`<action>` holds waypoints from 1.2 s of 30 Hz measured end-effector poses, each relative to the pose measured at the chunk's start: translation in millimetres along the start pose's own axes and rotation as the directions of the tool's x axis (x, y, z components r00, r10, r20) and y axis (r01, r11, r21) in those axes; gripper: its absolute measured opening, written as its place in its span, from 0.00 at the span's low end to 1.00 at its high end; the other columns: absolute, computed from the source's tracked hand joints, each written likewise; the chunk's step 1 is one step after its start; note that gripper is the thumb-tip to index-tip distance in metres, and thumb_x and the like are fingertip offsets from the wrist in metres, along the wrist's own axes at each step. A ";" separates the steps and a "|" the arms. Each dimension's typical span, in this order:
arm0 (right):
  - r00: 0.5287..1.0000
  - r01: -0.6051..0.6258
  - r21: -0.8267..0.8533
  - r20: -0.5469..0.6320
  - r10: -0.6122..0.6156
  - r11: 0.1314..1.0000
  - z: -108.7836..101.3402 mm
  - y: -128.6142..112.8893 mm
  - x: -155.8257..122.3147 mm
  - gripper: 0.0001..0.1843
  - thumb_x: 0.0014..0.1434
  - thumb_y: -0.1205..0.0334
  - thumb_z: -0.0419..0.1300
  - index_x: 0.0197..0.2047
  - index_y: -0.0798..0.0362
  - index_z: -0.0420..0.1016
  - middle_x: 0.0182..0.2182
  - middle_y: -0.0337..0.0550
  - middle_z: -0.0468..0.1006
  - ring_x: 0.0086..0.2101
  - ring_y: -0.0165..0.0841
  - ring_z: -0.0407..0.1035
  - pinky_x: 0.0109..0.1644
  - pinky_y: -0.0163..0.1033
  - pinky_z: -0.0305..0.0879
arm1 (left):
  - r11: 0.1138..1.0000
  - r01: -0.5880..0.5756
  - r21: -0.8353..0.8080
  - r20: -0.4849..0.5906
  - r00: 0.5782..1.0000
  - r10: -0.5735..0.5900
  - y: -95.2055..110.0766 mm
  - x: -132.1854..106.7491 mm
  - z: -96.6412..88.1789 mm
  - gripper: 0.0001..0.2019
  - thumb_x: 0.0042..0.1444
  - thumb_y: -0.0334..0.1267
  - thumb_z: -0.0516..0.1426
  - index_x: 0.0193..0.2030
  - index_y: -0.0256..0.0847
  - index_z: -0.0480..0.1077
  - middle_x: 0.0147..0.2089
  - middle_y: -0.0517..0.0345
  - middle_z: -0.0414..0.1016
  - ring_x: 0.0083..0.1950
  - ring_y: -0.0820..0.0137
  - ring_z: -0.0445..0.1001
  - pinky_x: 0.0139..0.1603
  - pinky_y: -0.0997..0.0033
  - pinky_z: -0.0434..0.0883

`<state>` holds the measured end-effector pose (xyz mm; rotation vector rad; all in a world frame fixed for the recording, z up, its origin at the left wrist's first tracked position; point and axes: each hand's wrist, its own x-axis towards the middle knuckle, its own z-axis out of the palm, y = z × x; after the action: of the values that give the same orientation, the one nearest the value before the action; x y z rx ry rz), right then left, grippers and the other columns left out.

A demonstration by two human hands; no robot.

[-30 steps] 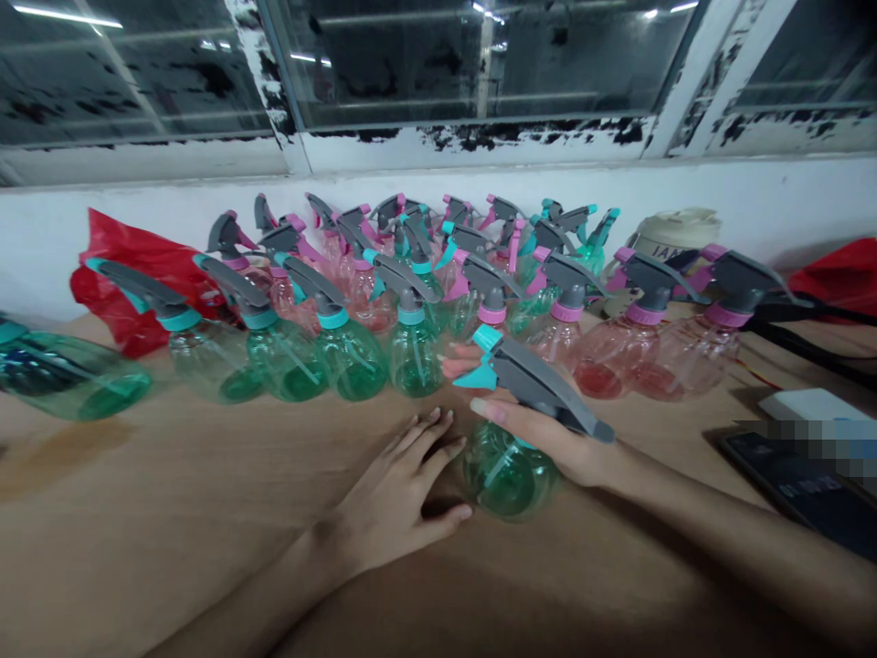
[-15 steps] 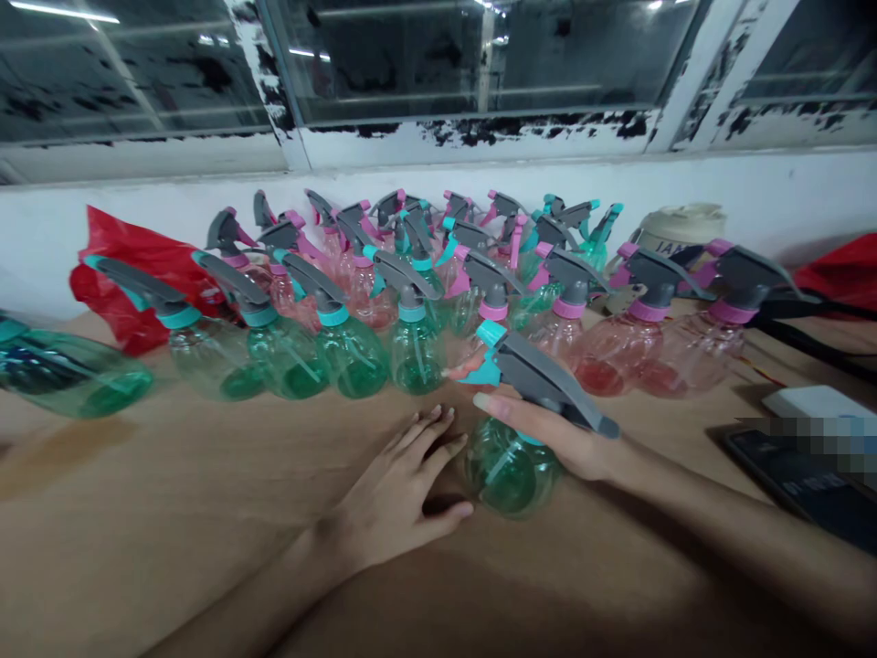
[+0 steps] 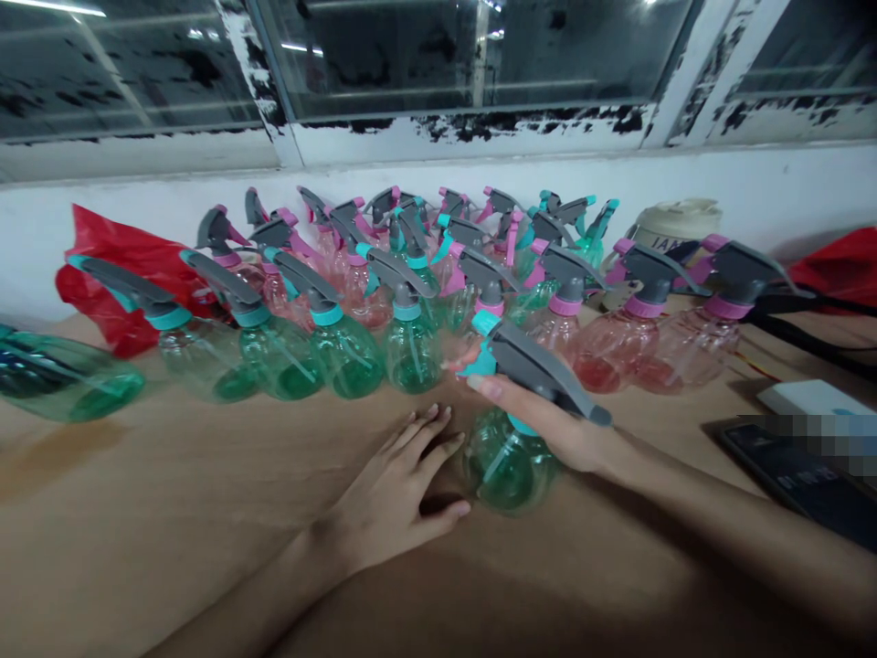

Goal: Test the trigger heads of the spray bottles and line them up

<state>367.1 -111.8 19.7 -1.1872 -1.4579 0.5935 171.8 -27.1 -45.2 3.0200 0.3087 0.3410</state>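
My right hand [image 3: 568, 429] grips a green spray bottle [image 3: 511, 466] around its neck, below the grey and turquoise trigger head. The bottle stands nearly upright at the table's middle, its nozzle pointing left and away from me. My left hand [image 3: 404, 498] lies flat on the table just left of that bottle, fingers spread, holding nothing. Beyond my hands runs a front row of spray bottles: green ones with turquoise collars, such as this green bottle [image 3: 348, 361], on the left, and pink ones with pink collars, such as this pink bottle [image 3: 617, 352], on the right.
Several more spray bottles crowd behind the front row, near the white wall. A green bottle [image 3: 75, 379] lies on its side at far left, near a red plastic bag [image 3: 110, 292]. On the right are a phone [image 3: 787, 475], a white box [image 3: 815, 407] and a cream container [image 3: 678, 224].
The view has shifted slightly. My right hand and the green spray bottle sit marginally higher and further left in view. My left hand stays flat in the same place.
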 end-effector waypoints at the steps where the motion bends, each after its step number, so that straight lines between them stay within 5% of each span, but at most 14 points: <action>1: 1.000 -0.025 0.035 0.000 0.025 0.999 0.1 2.3 -0.3 0.12 0.59 0.51 0.58 0.43 0.47 0.71 0.29 0.36 0.74 0.29 0.32 0.69 0.40 0.42 0.68 | 1.000 -0.004 0.000 -0.001 1.000 0.004 -0.1 0.0 0.3 0.29 0.59 0.51 0.56 0.62 0.38 0.59 0.68 0.44 0.54 0.69 0.54 0.51 0.65 0.49 0.56; 7: 0.999 -0.037 0.051 -0.008 0.037 0.998 2.9 2.0 -3.3 0.16 0.57 0.51 0.60 0.47 0.47 0.71 0.37 0.39 0.77 0.33 0.33 0.72 0.39 0.40 0.68 | 1.000 -0.005 0.003 -0.002 1.000 0.005 -0.2 -1.1 1.2 0.30 0.59 0.50 0.57 0.63 0.35 0.59 0.67 0.40 0.57 0.68 0.52 0.52 0.64 0.48 0.57; 24: 1.000 -0.029 -0.003 0.004 0.029 1.000 2.0 2.8 -2.5 0.15 0.59 0.51 0.59 0.47 0.47 0.71 0.32 0.37 0.76 0.27 0.31 0.68 0.33 0.40 0.65 | 0.999 -0.009 0.032 -0.005 1.000 0.010 0.1 0.0 1.3 0.29 0.59 0.52 0.57 0.62 0.36 0.60 0.66 0.42 0.59 0.68 0.53 0.54 0.64 0.49 0.57; 36: 1.000 -0.017 0.027 0.013 0.017 0.999 1.7 2.4 -3.7 0.15 0.59 0.52 0.59 0.48 0.48 0.70 0.37 0.39 0.77 0.32 0.32 0.71 0.36 0.39 0.66 | 1.000 -0.017 0.019 0.002 1.000 0.017 0.9 0.3 -0.7 0.29 0.59 0.50 0.57 0.62 0.34 0.60 0.66 0.40 0.58 0.69 0.52 0.52 0.65 0.49 0.57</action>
<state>365.9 -113.8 15.6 -1.1776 -1.4473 0.6315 172.1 -27.9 -44.4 3.0432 0.2872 0.3387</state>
